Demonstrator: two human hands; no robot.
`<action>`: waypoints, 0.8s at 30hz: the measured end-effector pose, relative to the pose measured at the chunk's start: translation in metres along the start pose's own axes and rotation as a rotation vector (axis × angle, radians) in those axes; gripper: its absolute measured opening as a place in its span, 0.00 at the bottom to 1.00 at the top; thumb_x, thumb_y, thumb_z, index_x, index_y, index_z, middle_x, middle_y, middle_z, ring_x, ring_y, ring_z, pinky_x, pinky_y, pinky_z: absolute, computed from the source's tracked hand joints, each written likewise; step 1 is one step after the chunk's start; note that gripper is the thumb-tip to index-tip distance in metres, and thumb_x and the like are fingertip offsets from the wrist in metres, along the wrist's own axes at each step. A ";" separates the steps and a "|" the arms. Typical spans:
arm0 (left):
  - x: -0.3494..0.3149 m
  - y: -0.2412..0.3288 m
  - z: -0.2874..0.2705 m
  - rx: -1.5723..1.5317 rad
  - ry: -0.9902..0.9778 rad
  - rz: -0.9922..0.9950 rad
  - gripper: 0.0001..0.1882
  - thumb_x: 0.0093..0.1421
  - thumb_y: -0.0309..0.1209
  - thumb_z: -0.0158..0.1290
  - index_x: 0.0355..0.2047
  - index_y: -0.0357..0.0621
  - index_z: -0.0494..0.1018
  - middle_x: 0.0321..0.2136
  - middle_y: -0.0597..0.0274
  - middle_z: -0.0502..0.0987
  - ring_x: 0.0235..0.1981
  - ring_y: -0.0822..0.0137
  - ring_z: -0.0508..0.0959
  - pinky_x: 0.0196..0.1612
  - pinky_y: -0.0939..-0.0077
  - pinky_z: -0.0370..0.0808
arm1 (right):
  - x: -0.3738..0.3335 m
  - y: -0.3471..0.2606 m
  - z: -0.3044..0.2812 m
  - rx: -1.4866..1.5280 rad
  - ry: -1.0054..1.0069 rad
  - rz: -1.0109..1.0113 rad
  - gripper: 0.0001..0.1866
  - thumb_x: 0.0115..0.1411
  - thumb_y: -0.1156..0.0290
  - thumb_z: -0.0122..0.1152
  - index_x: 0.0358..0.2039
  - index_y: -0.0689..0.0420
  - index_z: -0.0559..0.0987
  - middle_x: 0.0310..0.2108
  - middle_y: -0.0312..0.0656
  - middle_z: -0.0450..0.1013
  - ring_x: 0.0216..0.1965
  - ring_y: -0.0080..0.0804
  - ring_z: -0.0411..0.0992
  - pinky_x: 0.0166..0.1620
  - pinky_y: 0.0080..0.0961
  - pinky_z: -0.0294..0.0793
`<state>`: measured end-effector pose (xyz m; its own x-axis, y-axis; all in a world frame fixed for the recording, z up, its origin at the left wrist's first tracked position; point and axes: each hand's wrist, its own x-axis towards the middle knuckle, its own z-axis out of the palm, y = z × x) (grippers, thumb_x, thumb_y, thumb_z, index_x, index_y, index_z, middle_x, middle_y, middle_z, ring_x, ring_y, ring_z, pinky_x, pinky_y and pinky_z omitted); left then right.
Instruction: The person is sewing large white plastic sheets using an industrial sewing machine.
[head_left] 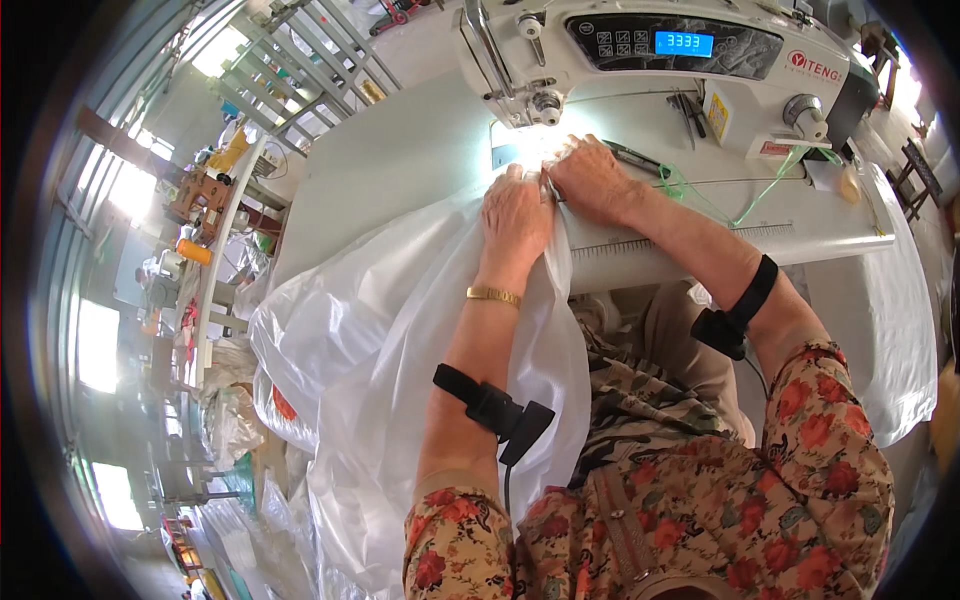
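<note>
A: Left hand [515, 212]: position and state?
B: On the white fabric [370, 330], just in front of the sewing machine [650, 40] head. Fingers bent, pointing toward the lit needle area. Glare over the tips; cannot tell whether they pinch.
A: Right hand [592, 180]?
B: Just beside the left, fingers curled, tips at the fabric's upper end. Washed out by the lamp; pinch or plain press cannot be told. Neither hand spread.
A: Fabric location?
B: Upper end on the counter [390, 160] under both hands; a narrow fold runs down between the wrists. The bulk drapes over the counter's near edge, left part, in loose folds beside the lap.
A: Other items on the counter?
B: Slim dark tool [640, 158] just beyond the right hand. Dark-handled tool [690, 118] farther back, near the machine body. Green strand [745, 212] looped toward the near right corner. Ruler scale [620, 246] along the near edge.
</note>
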<state>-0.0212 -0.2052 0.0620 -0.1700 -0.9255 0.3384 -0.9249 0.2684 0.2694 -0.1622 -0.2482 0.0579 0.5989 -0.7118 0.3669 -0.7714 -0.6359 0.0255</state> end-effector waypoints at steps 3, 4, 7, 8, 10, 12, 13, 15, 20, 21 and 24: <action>0.002 0.000 -0.001 0.052 0.039 0.033 0.16 0.58 0.33 0.52 0.45 0.38 0.75 0.44 0.47 0.74 0.48 0.51 0.74 0.52 0.61 0.71 | 0.000 0.001 0.001 -0.004 -0.009 0.007 0.07 0.50 0.74 0.54 0.27 0.56 0.81 0.28 0.48 0.77 0.41 0.45 0.74 0.44 0.41 0.69; 0.002 -0.001 -0.001 0.049 0.059 0.044 0.16 0.58 0.33 0.52 0.45 0.38 0.75 0.44 0.47 0.74 0.48 0.51 0.74 0.52 0.61 0.71 | 0.000 0.002 0.002 0.000 -0.014 0.013 0.07 0.50 0.74 0.54 0.27 0.56 0.81 0.28 0.48 0.77 0.41 0.45 0.74 0.44 0.41 0.69; 0.005 -0.005 0.002 0.041 0.037 0.068 0.17 0.58 0.33 0.53 0.46 0.38 0.76 0.44 0.45 0.75 0.48 0.52 0.74 0.53 0.62 0.70 | 0.000 0.004 0.005 -0.013 0.033 0.019 0.06 0.49 0.74 0.55 0.24 0.58 0.80 0.25 0.48 0.77 0.38 0.44 0.74 0.42 0.40 0.70; 0.006 -0.007 0.004 0.038 0.014 0.058 0.17 0.58 0.33 0.53 0.46 0.38 0.76 0.44 0.45 0.75 0.48 0.52 0.74 0.53 0.62 0.70 | 0.000 0.005 0.006 0.005 0.043 0.024 0.06 0.48 0.74 0.56 0.24 0.59 0.80 0.25 0.49 0.77 0.38 0.44 0.74 0.42 0.39 0.69; 0.008 -0.009 0.007 0.123 0.063 0.082 0.18 0.57 0.32 0.53 0.46 0.37 0.76 0.46 0.43 0.75 0.50 0.52 0.74 0.54 0.63 0.70 | -0.001 0.006 0.009 0.029 0.048 0.036 0.06 0.48 0.74 0.56 0.23 0.60 0.80 0.25 0.49 0.77 0.38 0.44 0.74 0.42 0.39 0.69; 0.009 -0.011 0.011 0.104 0.111 0.104 0.14 0.57 0.31 0.51 0.41 0.38 0.78 0.46 0.44 0.75 0.48 0.51 0.75 0.54 0.62 0.70 | -0.002 0.006 0.012 0.024 0.097 0.005 0.06 0.48 0.73 0.56 0.23 0.59 0.80 0.26 0.49 0.77 0.38 0.44 0.74 0.42 0.39 0.69; 0.010 -0.011 0.013 0.073 0.083 0.067 0.14 0.57 0.31 0.51 0.41 0.39 0.78 0.46 0.44 0.76 0.48 0.51 0.75 0.54 0.61 0.70 | -0.002 0.006 0.013 0.032 0.060 0.025 0.06 0.49 0.73 0.56 0.23 0.60 0.80 0.25 0.49 0.77 0.38 0.44 0.74 0.44 0.40 0.68; 0.012 -0.012 0.015 0.079 0.065 0.051 0.15 0.59 0.32 0.50 0.43 0.40 0.77 0.48 0.44 0.74 0.50 0.51 0.74 0.55 0.61 0.69 | 0.000 0.005 0.016 0.012 0.038 0.042 0.07 0.50 0.73 0.55 0.26 0.59 0.80 0.28 0.49 0.77 0.40 0.43 0.74 0.46 0.40 0.68; 0.007 -0.018 0.009 -0.059 -0.019 -0.023 0.17 0.61 0.34 0.48 0.46 0.39 0.75 0.52 0.45 0.72 0.53 0.52 0.72 0.57 0.62 0.67 | -0.014 -0.004 0.010 0.106 0.029 0.077 0.09 0.55 0.72 0.53 0.35 0.59 0.79 0.35 0.48 0.77 0.45 0.42 0.71 0.50 0.42 0.65; 0.002 -0.018 0.006 -0.116 -0.066 -0.058 0.17 0.62 0.34 0.47 0.47 0.39 0.75 0.52 0.46 0.72 0.54 0.52 0.71 0.58 0.62 0.66 | -0.024 -0.006 0.006 0.136 0.013 0.033 0.11 0.56 0.71 0.53 0.37 0.59 0.78 0.37 0.47 0.76 0.47 0.41 0.71 0.51 0.41 0.65; -0.034 -0.012 -0.006 -0.302 0.071 0.032 0.16 0.63 0.33 0.47 0.47 0.37 0.74 0.48 0.48 0.74 0.51 0.50 0.73 0.54 0.63 0.69 | -0.074 -0.019 -0.008 0.273 0.121 -0.059 0.12 0.58 0.69 0.52 0.40 0.60 0.78 0.38 0.45 0.75 0.47 0.41 0.70 0.52 0.38 0.66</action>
<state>-0.0026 -0.1749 0.0525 -0.1636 -0.8972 0.4102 -0.7748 0.3742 0.5096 -0.1936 -0.1808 0.0374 0.5983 -0.6407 0.4811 -0.6396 -0.7436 -0.1949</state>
